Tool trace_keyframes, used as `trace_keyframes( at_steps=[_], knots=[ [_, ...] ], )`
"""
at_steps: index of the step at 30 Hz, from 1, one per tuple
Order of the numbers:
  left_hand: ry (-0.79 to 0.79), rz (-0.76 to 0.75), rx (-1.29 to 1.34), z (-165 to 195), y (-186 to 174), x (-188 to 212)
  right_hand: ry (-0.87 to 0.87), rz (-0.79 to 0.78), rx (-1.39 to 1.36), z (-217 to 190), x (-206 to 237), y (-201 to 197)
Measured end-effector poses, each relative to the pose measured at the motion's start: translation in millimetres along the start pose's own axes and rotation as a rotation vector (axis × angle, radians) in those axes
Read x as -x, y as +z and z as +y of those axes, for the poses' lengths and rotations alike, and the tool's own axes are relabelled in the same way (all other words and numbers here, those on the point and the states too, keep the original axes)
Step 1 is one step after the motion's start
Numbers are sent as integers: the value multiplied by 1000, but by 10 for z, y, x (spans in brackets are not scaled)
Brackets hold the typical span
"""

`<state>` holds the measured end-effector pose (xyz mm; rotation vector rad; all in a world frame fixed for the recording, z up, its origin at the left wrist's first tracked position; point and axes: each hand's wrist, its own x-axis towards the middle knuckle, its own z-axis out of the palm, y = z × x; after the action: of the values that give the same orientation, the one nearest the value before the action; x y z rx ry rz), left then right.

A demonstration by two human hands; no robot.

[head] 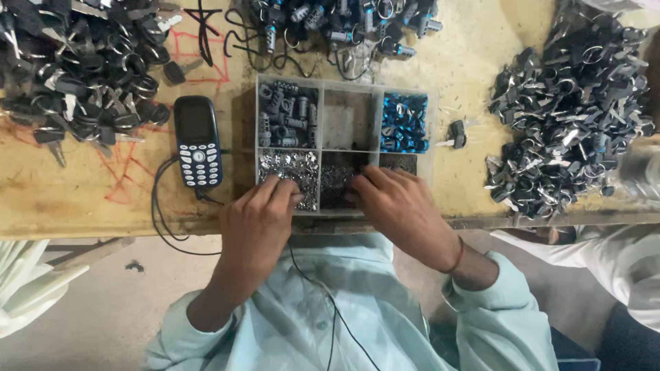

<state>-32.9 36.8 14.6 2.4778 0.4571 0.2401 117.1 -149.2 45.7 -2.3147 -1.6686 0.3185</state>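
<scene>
Both hands over compartment tray (428, 148) at bench edge: left hand (256, 220) fingers curled into silver-bits compartment (287, 170), right hand (395, 203) likewise at dark-bits compartment (337, 180), grasp contents indiscernible; bits judged tiny, light, rigid, slippery, best pinched at fingertips.

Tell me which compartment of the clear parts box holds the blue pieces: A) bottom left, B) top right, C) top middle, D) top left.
B: the blue pieces fill the top right compartment of the parts box; the top left holds grey cylinders, the top middle looks bare, and the left hand rests at the bottom left one, over the small silver bits.
</scene>
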Motion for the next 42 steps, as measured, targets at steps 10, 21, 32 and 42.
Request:
trace_keyframes(
  at_steps=[10,21,32,42],
  knots=[
    [-8,50,321,-39,-29,89,71,2,-156,53,-61,109],
    [-4,115,409,6,-37,131,307,145,-771,33,74,245],
    [34,62,910,317,224,153,477,90,-1641,-24,363,362],
    [160,45,959,236,261,97,422,16,-1684,-20,363,397]
  ],
)
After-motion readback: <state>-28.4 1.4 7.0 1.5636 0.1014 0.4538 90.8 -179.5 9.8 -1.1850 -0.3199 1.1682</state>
